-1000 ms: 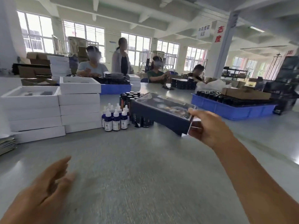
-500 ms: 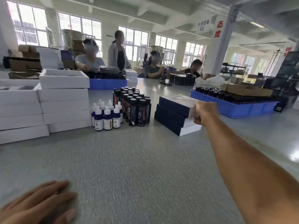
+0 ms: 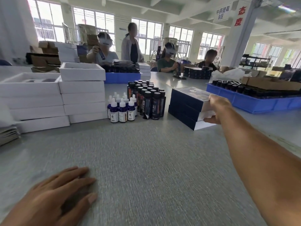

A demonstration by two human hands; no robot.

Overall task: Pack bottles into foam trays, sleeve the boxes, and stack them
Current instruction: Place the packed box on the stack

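Grey, finely textured table (image 3: 146,160) is seen beneath both hands. Three flat, dark-blue sleeved boxes (image 3: 187,106) are stacked right of centre, long axes running away leftward; the top one's white near end is gripped by the right hand (image 3: 217,110). Dark bottles (image 3: 254,89) are held in a blue crate (image 3: 260,103). The left hand (image 3: 61,193) is laid flat, fingers straight.

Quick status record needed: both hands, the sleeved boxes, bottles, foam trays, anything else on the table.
right hand: grips the near end of the box stack, fingers on the top box
left hand: flat on the table, holding nothing
box stack: three dark sleeved boxes, resting on the table
dropper bottles: upright cluster left of the dark bottles
foam trays: two white stacks at far left
blue bin: right of the box stack, full of dark bottles
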